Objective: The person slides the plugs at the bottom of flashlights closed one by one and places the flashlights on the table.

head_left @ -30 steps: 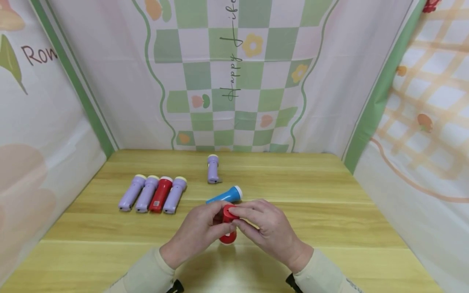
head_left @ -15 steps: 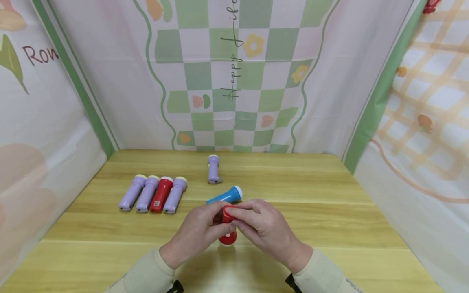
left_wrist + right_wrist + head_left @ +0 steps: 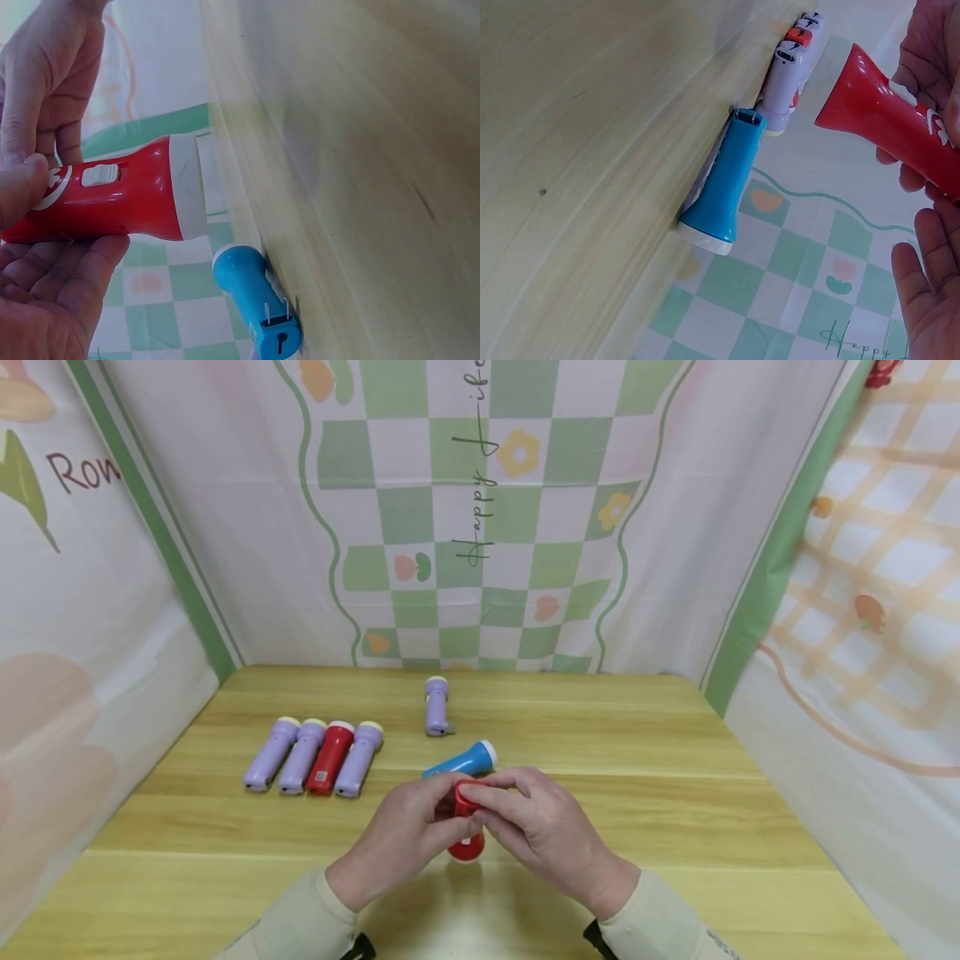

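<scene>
Red flashlight [image 3: 142, 206] up off the table [image 3: 675, 760], left hand [image 3: 405, 827] clamped round it; right hand [image 3: 551, 827] touches its tail end, can't tell if pinching. Left wrist view shows its white switch [image 3: 100, 175] and the blue flashlight's [image 3: 251, 285] metal prongs [image 3: 286, 305], hidden from head. Right index finger covers more of the tail than a second ago.
</scene>
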Tool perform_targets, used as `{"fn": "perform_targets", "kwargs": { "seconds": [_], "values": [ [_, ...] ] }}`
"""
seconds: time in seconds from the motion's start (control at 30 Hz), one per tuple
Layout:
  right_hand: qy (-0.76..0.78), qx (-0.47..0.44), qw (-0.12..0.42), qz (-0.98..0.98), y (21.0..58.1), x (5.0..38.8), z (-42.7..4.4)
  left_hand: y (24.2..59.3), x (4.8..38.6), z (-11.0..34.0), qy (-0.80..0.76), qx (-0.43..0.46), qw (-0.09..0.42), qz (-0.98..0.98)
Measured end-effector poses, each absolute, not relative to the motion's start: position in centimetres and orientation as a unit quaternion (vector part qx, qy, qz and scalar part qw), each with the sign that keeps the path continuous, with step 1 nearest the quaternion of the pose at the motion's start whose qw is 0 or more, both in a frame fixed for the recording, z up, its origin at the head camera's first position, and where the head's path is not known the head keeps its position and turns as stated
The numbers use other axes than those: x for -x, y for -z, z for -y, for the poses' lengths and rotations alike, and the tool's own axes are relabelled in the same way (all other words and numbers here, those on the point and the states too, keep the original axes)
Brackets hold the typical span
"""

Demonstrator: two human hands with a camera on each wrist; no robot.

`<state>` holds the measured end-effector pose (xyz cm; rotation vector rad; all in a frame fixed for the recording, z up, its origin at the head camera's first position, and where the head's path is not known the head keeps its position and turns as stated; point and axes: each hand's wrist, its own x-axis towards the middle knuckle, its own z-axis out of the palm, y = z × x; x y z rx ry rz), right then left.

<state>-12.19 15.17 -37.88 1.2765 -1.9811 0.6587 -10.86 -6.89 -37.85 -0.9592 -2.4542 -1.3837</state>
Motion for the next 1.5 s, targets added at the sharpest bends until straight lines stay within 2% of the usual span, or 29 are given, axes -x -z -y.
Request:
{"fn": "perform_targets", "kwargs": {
  "seconds": [0.5,0.9,1.17,1.5],
  "values": [
    [-0.241,-0.496,0.356,0.754,38.1,12.3,-14.9,37.7,10.9,7.0,0.458,0.314,0.083,0.828],
    [-0.233,-0.483,0.344,0.770,38.1,12.3,-14.8,37.7,11.2,7.4,0.377,0.290,0.130,0.870],
    [-0.227,-0.481,0.356,0.768,38.2,12.4,-14.7,37.7,11.1,7.5,0.432,0.284,0.085,0.851],
    [-0.233,-0.469,0.374,0.765,38.3,12.5,-14.8,38.2,11.5,8.0,0.435,0.273,0.110,0.851]
  ]
}}
